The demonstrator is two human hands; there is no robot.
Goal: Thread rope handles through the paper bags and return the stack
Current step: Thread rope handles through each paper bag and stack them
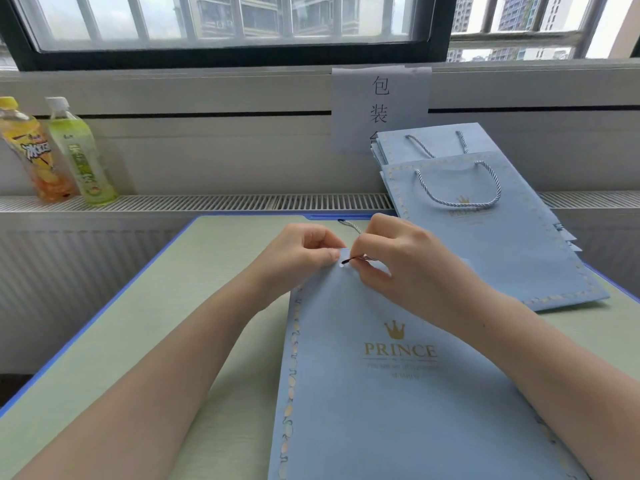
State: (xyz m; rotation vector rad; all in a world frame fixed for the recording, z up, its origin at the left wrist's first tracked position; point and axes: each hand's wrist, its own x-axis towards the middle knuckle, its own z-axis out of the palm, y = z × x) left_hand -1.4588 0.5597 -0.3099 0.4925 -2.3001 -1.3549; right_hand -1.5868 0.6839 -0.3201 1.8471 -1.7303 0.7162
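Beside the finished bag stack (491,216) and two bottles (55,150), hands (349,258) pinching bag (381,375) edge and rope tip (347,261).

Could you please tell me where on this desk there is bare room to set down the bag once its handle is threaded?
The green desk top left of the left hand and the flat bag is bare out to its blue edge. The right side is crowded: the right hand and the stack of finished bags fill it.

Desk (145,306) left half open; bag stack (491,216) blocks far right.
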